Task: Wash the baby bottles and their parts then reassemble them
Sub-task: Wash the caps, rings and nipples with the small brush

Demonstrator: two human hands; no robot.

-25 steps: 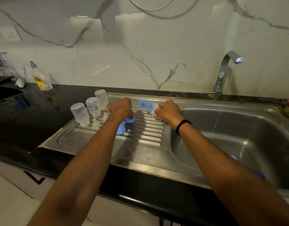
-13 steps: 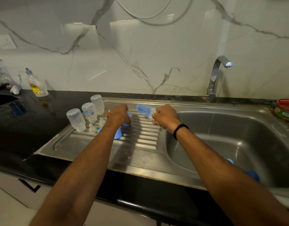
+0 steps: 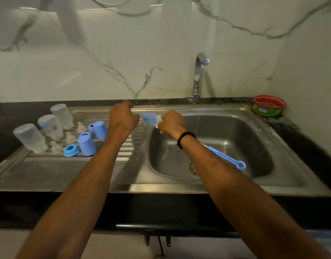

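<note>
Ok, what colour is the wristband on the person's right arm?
Black. The thin wristband shows best in the head view.

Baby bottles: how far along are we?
Done, apparently: three bottles stand inverted on the drainboard, with teats, two caps and a ring beside them. In hand: the right hand grips the bottle brush; the left hand is curled by its bristles, contents hidden. Left: reassembly; nothing is screwed together yet.

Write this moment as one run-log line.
right hand: grips bottle brush | left hand: curled, contents hidden | bottles: inverted on drainboard
</note>
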